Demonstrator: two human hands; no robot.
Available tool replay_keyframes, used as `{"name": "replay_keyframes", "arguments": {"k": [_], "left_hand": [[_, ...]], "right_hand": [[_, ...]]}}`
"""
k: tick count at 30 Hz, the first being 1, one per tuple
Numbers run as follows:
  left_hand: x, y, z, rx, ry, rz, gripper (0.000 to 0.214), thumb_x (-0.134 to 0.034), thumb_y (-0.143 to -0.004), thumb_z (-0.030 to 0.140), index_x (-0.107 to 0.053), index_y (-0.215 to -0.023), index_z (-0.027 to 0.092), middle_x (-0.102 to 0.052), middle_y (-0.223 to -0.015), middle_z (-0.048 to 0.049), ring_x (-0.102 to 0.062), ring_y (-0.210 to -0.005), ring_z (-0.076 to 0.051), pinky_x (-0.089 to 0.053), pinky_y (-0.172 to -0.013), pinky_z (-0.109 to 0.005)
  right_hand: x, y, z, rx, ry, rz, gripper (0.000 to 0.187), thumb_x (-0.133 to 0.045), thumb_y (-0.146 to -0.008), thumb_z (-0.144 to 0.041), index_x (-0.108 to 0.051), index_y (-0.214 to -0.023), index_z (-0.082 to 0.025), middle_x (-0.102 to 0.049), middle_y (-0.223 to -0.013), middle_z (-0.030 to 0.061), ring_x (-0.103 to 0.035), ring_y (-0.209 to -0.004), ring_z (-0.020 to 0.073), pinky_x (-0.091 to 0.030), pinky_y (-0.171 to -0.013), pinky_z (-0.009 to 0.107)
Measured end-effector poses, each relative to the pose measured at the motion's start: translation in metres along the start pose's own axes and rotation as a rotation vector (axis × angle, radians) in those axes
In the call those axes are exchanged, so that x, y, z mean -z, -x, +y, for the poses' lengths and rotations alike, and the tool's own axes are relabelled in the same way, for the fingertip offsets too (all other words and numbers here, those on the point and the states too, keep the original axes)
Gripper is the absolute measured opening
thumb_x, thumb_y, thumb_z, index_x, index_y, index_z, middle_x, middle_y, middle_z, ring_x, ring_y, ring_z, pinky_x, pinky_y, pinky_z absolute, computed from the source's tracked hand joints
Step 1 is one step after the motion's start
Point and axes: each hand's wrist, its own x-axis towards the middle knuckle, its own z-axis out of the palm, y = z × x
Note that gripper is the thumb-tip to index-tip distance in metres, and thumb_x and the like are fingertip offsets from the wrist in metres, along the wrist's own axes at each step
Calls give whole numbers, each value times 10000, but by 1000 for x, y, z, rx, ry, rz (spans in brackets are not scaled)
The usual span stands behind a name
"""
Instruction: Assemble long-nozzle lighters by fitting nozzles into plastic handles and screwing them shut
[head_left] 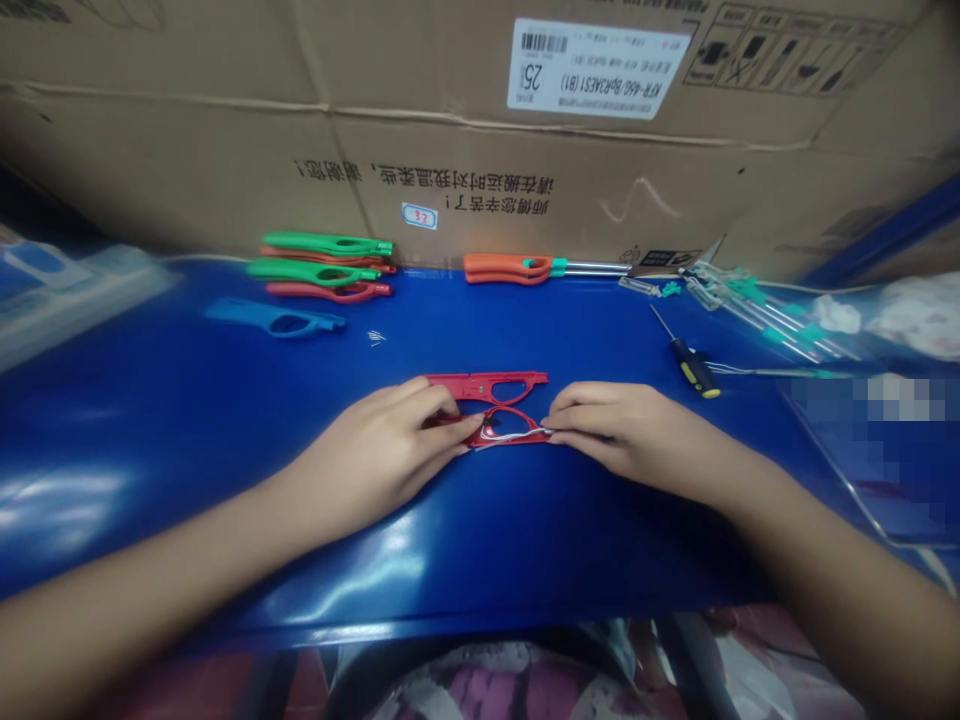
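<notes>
Your left hand (405, 440), at the centre of the frame, has its thumb and fingers pinched narrow on the left part of the lower red shell half (534, 436). Your right hand (630, 430), just right of centre, has its fingertips closed on the white wires (510, 437) at that shell's right end; you cannot tell from here whether they grip the plastic as well. The wires run along the shell's loop between your two hands. The upper red shell half (480, 388) lies just above it in the frame, its left end partly hidden behind your left hand.

Both halves are over the middle of the blue table (450, 540). At the upper left of the frame you have green, orange and red handles (322, 270) lying close together, a blue handle (270, 318) below them, and a little cluster of thin pale pieces (375, 338) to its right. An orange lighter (499, 269) with a metal tube lies at upper centre, in front of the cardboard box (225, 130). Toward the upper right sit metal tubes with teal parts (772, 315), with a black and yellow screwdriver (694, 369) lying tilted to their left.
</notes>
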Motion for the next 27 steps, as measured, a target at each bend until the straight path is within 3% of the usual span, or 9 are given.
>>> {"name": "replay_keyframes", "arguments": {"k": [7,13,18,24,27], "left_hand": [[0,-1,1,48,41,6,292,-516,-1025,333,-714,-1225,260,-650,-993,-63,-577,-882,-208,-488,-752,-350],[-1,-2,1,54,67,4,289,-524,-1022,326,-713,-1229,252,-646,-989,-60,-561,-883,-202,-483,-756,-339],[-2,-1,0,54,28,17,288,-527,-1021,344,-716,-1225,265,-649,-975,-58,-557,-866,-203,-462,-743,-341],[-1,-2,3,62,23,40,278,-539,-1016,349,-730,-1201,267,-660,-971,-59,-575,-859,-201,-467,-740,-343],[-3,-2,7,70,57,69,278,-547,-1013,331,-729,-1205,245,-663,-966,-64,-590,-868,-202,-483,-752,-349]], "right_hand": [[-9,-8,4,2,-94,121,114,-655,-939,-190,-740,-867,-168,-719,-902,48,-651,-837,151,-493,-774,271],[-14,-13,0,-150,-183,184,48,-771,-841,-180,-752,-798,-188,-733,-818,18,-638,-817,151,-487,-763,277],[-17,-15,-5,-362,-229,181,61,-796,-806,-190,-751,-765,-194,-690,-787,-2,-594,-686,118,-452,-632,252],[-12,-14,-1,-295,-279,152,82,-727,-876,-251,-764,-831,-193,-717,-864,25,-640,-797,144,-478,-743,271],[-11,-14,0,-333,-285,143,100,-704,-885,-232,-750,-806,-193,-702,-834,21,-628,-764,143,-469,-722,273]]}}
